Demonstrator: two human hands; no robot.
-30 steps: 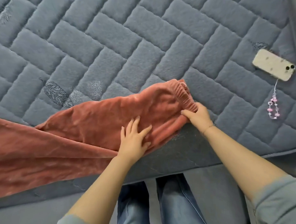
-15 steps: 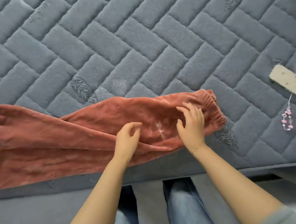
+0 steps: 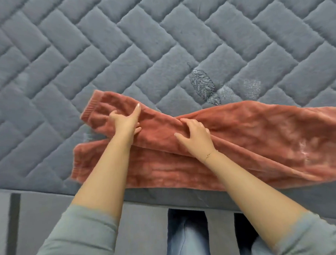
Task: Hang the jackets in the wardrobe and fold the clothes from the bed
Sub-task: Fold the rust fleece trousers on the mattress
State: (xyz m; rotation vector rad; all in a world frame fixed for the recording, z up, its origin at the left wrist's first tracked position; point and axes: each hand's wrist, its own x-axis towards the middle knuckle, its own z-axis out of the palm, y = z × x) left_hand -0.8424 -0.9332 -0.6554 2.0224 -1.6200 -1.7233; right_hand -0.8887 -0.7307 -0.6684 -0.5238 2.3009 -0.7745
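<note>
Head view is mostly filled by the bed (image 3: 160, 41), covered in a grey quilted spread with a brick-like stitch pattern; its near edge runs across the lower part of the picture, and blue jeans (image 3: 188, 239) can be seen below that. Next biggest thing is the rust-coloured fleece trousers (image 3: 259, 135), laid lengthwise along the near edge of the bed, the two legs crossing over each other and the cuffed ends pointing left; the right end is cut off by the frame, so the waistband can't be seen.

Left hand (image 3: 126, 122) is laid on the upper leg near its cuff, fingers mostly straight and pressing the fabric flat; a proper grip isn't shown there. Right hand (image 3: 197, 137) is set on the ridge where the legs cross, fingers curled into the fleece, so a bit of fabric looks pinched, though it's hard to be sure.

Handling-wise, it's judged to be soft, floppy and light, with a plush pile that should cling to the quilt rather than slide; no shape will be held on its own. A hold is probably best taken at the ribbed cuffs and at the waistband, since the stitched edges give something firmer; the middle would just bunch up.
</note>
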